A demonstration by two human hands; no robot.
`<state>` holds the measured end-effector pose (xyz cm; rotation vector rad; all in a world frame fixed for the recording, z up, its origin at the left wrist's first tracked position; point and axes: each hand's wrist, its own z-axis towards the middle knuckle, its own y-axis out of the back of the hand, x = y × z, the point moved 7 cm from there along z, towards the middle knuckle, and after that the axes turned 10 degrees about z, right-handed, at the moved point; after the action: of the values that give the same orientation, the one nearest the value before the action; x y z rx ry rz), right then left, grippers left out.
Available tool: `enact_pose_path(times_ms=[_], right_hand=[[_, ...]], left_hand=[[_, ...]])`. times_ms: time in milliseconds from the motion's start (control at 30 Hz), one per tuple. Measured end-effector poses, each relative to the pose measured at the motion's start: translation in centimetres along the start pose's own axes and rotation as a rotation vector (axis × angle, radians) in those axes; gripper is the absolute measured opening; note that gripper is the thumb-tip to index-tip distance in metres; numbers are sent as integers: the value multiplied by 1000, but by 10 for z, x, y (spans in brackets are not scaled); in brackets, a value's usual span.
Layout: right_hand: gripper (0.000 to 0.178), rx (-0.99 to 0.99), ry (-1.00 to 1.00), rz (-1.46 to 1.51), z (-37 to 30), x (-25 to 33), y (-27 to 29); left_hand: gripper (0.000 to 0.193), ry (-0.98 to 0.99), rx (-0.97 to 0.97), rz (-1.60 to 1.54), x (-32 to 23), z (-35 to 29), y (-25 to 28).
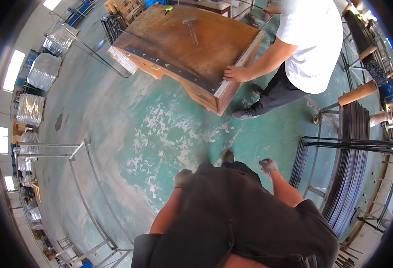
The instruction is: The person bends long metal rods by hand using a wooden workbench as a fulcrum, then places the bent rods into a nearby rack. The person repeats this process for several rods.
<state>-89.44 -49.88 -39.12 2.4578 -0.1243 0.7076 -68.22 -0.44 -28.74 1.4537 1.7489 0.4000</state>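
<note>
My left hand [184,177], in a pale work glove, hangs by my left thigh, its fingers hidden. On the other side, my gloved right hand [268,166] hangs loosely curled, with nothing visible in it. Neither hand touches anything around me. Ahead stands a brown workbench [160,27] with a worn top and a dark metal strip [174,71] along its near edge. A hammer [190,32] lies on the bench, and a small bright green object [169,9] sits near its far edge. A co-worker in a white shirt [312,40] rests one hand [236,73] on the bench's right edge.
To my left stands a metal frame [78,149] with long legs. Long dark bars [355,147] are stacked on a rack at my right, beside a brown cardboard roll [358,92]. Wrapped silver bundles [30,109] line the left wall. The green floor [169,129] is scuffed.
</note>
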Motion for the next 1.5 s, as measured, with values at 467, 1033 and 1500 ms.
enact_pose_path(times_ms=[467,1033,1500], right_hand=[[68,302,322,-216,-83,247,-66],[57,394,591,-409,-30,337,-135],[47,167,-38,-216,-5,82,-49]], left_hand=[[36,220,17,-1,49,28,32],[40,187,-27,61,57,3,43],[30,215,72,58,75,45,30]])
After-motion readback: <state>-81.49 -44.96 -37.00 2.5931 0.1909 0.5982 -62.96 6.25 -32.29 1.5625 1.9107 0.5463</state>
